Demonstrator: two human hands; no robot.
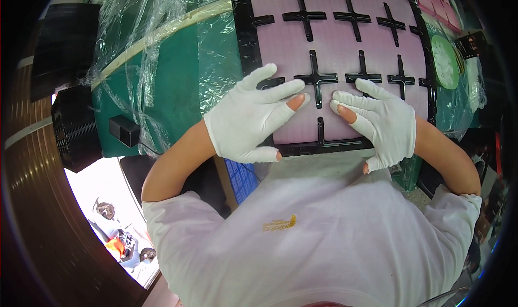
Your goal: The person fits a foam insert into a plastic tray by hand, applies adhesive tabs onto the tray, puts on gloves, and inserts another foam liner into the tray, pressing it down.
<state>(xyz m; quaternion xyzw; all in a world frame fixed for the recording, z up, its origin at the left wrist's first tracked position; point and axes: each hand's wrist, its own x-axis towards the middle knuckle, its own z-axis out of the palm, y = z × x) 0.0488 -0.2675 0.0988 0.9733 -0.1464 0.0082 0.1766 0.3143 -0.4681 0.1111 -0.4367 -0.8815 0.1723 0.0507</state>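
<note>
Before me is a pale pink panel (278,42) crossed by rows of black plus-shaped pieces (316,79) and edged by a black frame (307,149). My left hand (251,115) lies over the panel's near left part, its fingers spread close to one black cross. Opposite it, my right hand (384,118) rests over the near right part with fingers stretched toward another cross. Both wear white gloves with some fingertips bare, and neither grips anything. Whether the fingers press on the panel or hover just above it is unclear.
A green work surface (175,75) with crumpled clear plastic film (145,85) extends left, bearing a small black box (124,130). Right of the panel are a round green dish (444,64) and pink sheets (436,2). A ribbed black box (77,126) stands at the left edge.
</note>
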